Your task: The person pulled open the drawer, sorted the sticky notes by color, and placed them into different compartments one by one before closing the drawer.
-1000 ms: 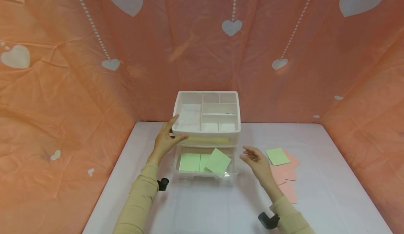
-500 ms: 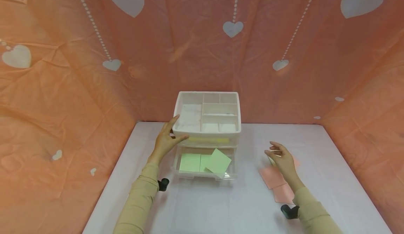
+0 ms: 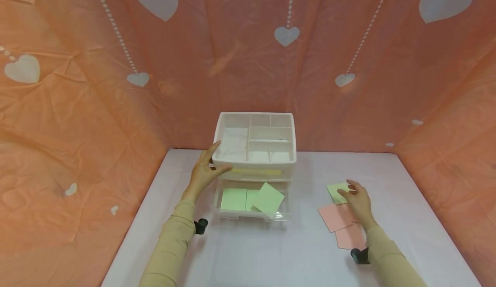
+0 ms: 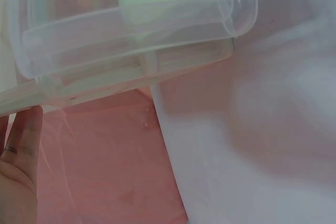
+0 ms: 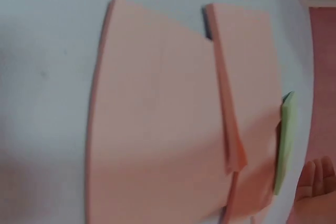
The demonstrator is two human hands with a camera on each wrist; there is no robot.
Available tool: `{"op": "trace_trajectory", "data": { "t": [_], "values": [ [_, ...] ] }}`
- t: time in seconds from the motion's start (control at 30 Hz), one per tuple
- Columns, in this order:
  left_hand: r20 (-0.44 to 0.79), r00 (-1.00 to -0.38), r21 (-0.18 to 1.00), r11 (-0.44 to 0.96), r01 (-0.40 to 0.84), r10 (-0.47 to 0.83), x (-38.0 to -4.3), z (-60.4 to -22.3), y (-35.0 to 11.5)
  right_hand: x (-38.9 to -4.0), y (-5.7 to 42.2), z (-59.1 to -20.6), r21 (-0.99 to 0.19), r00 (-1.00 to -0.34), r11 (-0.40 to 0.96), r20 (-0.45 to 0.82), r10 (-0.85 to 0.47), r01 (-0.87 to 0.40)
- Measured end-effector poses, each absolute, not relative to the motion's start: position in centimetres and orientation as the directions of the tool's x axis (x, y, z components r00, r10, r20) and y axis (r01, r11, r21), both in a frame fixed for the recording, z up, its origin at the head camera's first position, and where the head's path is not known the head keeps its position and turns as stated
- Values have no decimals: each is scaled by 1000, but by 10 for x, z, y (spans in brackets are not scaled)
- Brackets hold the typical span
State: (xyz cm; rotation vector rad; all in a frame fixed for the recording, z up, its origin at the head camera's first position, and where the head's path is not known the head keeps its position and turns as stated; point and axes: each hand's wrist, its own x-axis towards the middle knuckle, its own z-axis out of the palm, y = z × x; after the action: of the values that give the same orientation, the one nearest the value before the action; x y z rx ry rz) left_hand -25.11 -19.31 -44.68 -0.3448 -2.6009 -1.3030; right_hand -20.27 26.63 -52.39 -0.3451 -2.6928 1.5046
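A white drawer box stands at the back middle. My left hand rests on its front left corner, thumb along the front and the other fingers at the side; in the left wrist view those fingers look straight. The lower clear drawer is pulled out, with green sticky note pads lying in it, one tilted on top. My right hand is over the right edge of another green pad, thumb and fingers apart. Whether it touches the pad cannot be told. Pink sticky note pads lie in front, partly overlapping.
The box top has several divided compartments. Something yellow shows through the upper drawer front. The white table meets an orange cloth backdrop at the back and sides.
My right hand has moved right, from beside the drawer to the green pad on the table. One or more pink pads have shifted left. My left hand has stayed at the box.
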Motion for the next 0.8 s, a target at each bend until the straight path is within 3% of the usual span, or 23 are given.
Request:
{"op": "trace_trajectory", "data": {
  "t": [0.33, 0.8],
  "values": [
    [285, -953, 761, 579, 292, 106, -251, -446, -193, -202, 272, -543, -754, -962, 613, -95, 255, 237],
    [299, -948, 756, 578, 307, 112, -251, -447, -192, -200, 273, -552, -729, -951, 629, -99, 292, 269]
  ]
}}
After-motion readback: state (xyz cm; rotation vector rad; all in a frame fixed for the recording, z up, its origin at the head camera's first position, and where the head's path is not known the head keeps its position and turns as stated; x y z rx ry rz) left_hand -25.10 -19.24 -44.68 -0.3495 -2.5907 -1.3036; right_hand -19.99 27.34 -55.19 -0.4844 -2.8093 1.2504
